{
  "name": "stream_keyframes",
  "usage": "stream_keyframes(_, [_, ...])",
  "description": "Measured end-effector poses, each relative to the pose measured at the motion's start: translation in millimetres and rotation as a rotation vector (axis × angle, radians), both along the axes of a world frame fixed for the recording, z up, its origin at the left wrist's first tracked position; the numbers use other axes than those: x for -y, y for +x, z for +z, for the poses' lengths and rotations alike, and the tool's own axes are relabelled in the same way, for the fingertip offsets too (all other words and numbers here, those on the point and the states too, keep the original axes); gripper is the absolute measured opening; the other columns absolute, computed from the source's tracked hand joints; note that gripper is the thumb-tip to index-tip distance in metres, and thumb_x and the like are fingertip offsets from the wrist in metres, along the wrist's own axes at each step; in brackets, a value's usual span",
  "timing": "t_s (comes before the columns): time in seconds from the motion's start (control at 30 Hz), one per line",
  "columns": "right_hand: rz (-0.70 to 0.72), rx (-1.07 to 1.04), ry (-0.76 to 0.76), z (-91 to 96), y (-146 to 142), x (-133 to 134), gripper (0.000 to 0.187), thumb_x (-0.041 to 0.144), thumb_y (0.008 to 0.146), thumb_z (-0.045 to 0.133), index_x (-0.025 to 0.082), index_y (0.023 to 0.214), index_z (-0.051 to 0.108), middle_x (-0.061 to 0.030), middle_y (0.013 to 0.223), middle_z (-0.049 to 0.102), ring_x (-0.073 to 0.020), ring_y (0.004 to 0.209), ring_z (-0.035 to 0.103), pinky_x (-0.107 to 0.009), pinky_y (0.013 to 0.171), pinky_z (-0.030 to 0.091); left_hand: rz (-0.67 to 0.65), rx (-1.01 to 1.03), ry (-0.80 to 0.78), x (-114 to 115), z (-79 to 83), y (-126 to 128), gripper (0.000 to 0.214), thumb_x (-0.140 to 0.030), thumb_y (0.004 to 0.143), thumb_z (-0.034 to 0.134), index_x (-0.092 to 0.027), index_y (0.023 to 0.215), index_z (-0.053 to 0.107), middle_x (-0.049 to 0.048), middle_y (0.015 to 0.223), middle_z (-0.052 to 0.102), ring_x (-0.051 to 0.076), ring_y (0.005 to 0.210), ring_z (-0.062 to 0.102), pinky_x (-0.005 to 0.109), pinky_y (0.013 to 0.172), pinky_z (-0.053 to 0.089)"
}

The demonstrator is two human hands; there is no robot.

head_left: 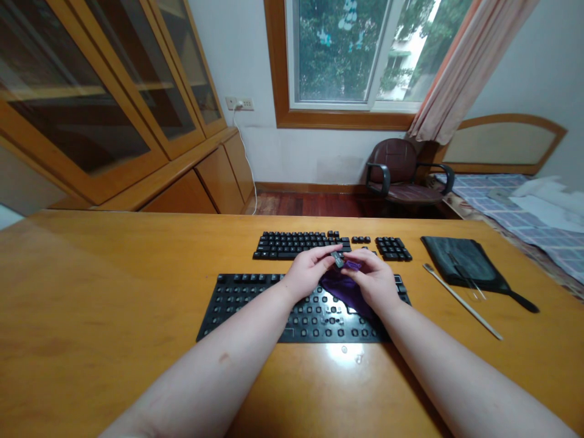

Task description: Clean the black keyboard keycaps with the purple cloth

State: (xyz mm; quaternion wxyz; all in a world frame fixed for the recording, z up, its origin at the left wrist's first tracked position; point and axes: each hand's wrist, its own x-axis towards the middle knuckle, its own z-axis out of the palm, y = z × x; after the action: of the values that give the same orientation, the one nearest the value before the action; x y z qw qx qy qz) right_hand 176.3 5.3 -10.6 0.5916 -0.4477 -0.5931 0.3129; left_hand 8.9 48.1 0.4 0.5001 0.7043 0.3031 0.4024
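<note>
The left hand (309,272) and the right hand (371,278) are working together above the desk (100,292), their fingertips pinching 1 small dark keycap (338,260). A purple cloth (347,287) is hanging beneath the grip, against the right hand. Both hands are positioned over a black keyboard (255,310) that is showing bare switches. Loose keycaps (296,245) are sitting in rows just beyond it. To the right, a black pouch (460,261) is lying beside a slim pale spatula (463,301).
</note>
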Motion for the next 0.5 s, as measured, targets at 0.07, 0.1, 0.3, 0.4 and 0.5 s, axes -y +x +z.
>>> stream_keyframes(0.07, [0.037,-0.069,-0.062,-0.1,-1.4,-1.2,0.032,0.030,0.059,0.079,0.025,0.088,0.065,-0.0016,0.086,0.061,-0.0171,0.074,0.059,-0.033,0.068,0.052,-0.058,0.003,0.005,0.5,-0.1,-0.4,0.034,-0.030,0.087,0.049,-0.019,0.118,0.060,0.0080,0.122,0.060,0.023,0.113,0.055,0.041,0.103,0.037])
stream_keyframes(0.1, [0.055,-0.090,-0.082,-0.2,-2.0,-1.8,0.037,0.030,0.055,0.081,0.025,0.088,0.064,-0.0013,0.086,0.061,-0.0162,0.071,0.058,-0.032,0.064,0.052,-0.086,0.007,0.007,1.0,-0.2,-0.5,0.035,-0.031,0.087,0.048,-0.019,0.118,0.060,0.0082,0.122,0.060,0.023,0.114,0.055,0.041,0.103,0.037])
stream_keyframes(0.3, [0.093,-0.035,-0.088,-1.1,-1.2,-3.7,0.052,0.028,0.048,0.084,0.025,0.096,0.063,-0.0010,0.087,0.057,-0.0162,0.072,0.056,-0.030,0.062,0.050,-0.166,0.020,-0.029,4.9,0.5,-0.5,0.038,-0.036,0.088,0.046,-0.019,0.119,0.060,0.0078,0.123,0.059,0.023,0.116,0.053,0.040,0.103,0.037])
stream_keyframes(0.4, [0.149,0.063,-0.052,-0.1,1.4,-4.2,0.046,0.029,0.051,0.083,0.027,0.095,0.068,-0.0020,0.089,0.058,-0.0188,0.079,0.056,-0.033,0.069,0.050,-0.176,0.033,-0.044,5.9,0.7,-1.6,0.041,-0.037,0.087,0.048,-0.019,0.125,0.055,0.0083,0.124,0.059,0.023,0.119,0.050,0.038,0.104,0.035])
stream_keyframes(0.5, [0.196,0.116,-0.029,3.4,3.6,-5.1,0.029,0.030,0.059,0.080,0.027,0.086,0.071,-0.0016,0.084,0.061,-0.0191,0.081,0.057,-0.035,0.073,0.049,-0.154,0.042,-0.082,5.8,-1.9,-3.4,0.054,-0.037,0.087,0.048,-0.019,0.137,0.038,0.0071,0.108,0.066,0.021,0.107,0.056,0.037,0.099,0.038])
